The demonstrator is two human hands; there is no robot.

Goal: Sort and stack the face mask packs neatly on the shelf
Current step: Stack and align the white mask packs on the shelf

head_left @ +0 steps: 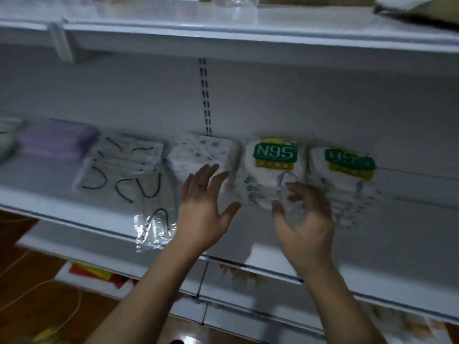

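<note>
Along the white shelf [62,202], a green pack [7,142] sits at the far left end with a purple pack [54,142] just beside it, both towards the back. Next come black-loop packs [124,162] lying askew, and a clear pack [154,224] pokes out over the front edge. The left hand [203,202] is spread flat, fingers straight, over the near side of the dotted pack [203,152]. The right hand [308,219] hangs with fingers loosely bent and thumb wide, gripping nothing, over the front of the N95 pack [273,155]; the blur hides whether it touches. A second N95 pack [347,165] lies just to the right.
</note>
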